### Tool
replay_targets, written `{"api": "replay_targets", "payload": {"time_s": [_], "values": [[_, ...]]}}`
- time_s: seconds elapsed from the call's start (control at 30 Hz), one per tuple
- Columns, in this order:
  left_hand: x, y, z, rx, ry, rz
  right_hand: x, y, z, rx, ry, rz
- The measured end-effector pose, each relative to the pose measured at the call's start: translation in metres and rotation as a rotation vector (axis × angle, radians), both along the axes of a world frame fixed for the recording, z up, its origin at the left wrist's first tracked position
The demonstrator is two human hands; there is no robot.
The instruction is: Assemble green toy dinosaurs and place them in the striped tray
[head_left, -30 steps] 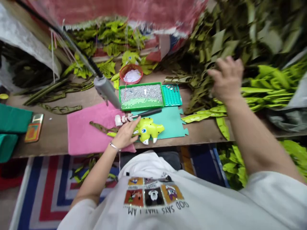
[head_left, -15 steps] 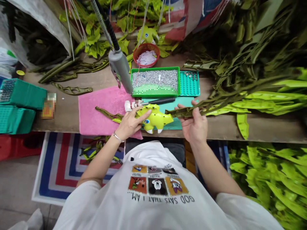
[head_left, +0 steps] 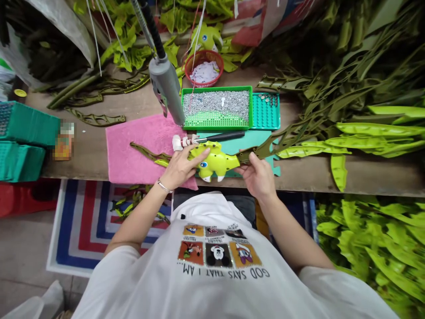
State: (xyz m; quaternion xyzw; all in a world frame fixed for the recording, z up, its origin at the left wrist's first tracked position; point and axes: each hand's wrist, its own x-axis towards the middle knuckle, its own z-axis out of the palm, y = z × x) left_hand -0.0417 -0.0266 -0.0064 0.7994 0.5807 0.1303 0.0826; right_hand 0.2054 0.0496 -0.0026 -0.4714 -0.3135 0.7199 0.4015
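A yellow-green plastic dinosaur-like toy head (head_left: 219, 160) with a blue eye and white-tipped feet or horns lies at the table's front edge. My left hand (head_left: 181, 167) grips its left end, fingers over the top. My right hand (head_left: 258, 176) pinches a long olive plastic strip (head_left: 262, 149), whose end meets the toy's narrow right end. Whether the two are joined, I cannot tell. Another olive strip (head_left: 146, 153) sticks out left from beneath my left hand. Just behind the toy lies a black-handled tool (head_left: 222, 137) with a white wrapped head.
A grey power screwdriver (head_left: 168, 93) hangs over a pink cloth (head_left: 133, 146). Behind the toy stand a green tray (head_left: 215, 128) of screws, a teal tray (head_left: 267, 117) and a red basket (head_left: 188, 73). Yellow-green strips (head_left: 375, 128) and olive ones crowd the right.
My right hand has moved left with the olive strip, closing the gap to the toy's right end. My left hand stays on the toy.
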Motion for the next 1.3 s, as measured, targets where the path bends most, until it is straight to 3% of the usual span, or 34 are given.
{"api": "replay_targets", "payload": {"time_s": [0.1,0.27,0.47,0.63,0.83,1.03,1.3], "values": [[0.001,-0.003,0.001,-0.021,-0.009,-0.009,0.002,-0.001,0.000,-0.032,0.031,0.026],[0.000,-0.006,0.000,-0.025,-0.023,-0.009,-0.002,-0.013,-0.004,0.075,-0.098,-0.037],[-0.001,-0.012,0.002,-0.009,-0.042,-0.007,-0.005,-0.014,-0.006,-0.087,0.063,0.036],[0.001,-0.017,0.001,0.011,-0.036,0.007,-0.006,-0.012,-0.004,0.040,0.010,0.017],[0.002,-0.015,-0.001,0.036,-0.035,0.071,-0.009,-0.018,-0.008,-0.087,0.044,0.072],[-0.002,-0.016,-0.001,-0.001,-0.054,-0.045,-0.008,-0.014,-0.011,0.025,-0.053,0.010],[-0.001,-0.016,0.000,0.020,-0.048,-0.016,-0.007,-0.010,-0.003,0.037,0.003,-0.022]]}}
